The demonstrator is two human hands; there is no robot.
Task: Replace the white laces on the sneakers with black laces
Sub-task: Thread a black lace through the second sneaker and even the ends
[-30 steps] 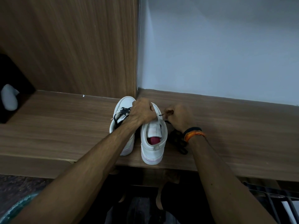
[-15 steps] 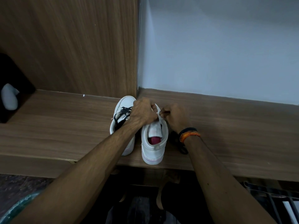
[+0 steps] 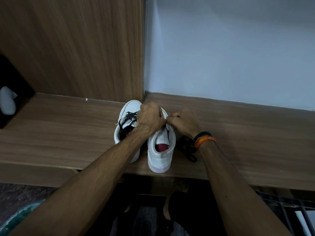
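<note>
My left hand (image 3: 150,119) grips the far end of the right sneaker (image 3: 161,147) on the wooden counter (image 3: 68,130), while my right hand (image 3: 185,122) pinches something small at its eyelets. The left sneaker (image 3: 127,126) carries black laces (image 3: 128,119); a loose black lace (image 3: 188,149) lies just right of the pair.

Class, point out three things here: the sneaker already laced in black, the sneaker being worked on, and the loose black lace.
black-laced sneaker (image 3: 132,106): head view, white toe cap.
sneaker being worked on (image 3: 159,160): head view, heel.
loose black lace (image 3: 188,150): head view, coiled middle.
</note>
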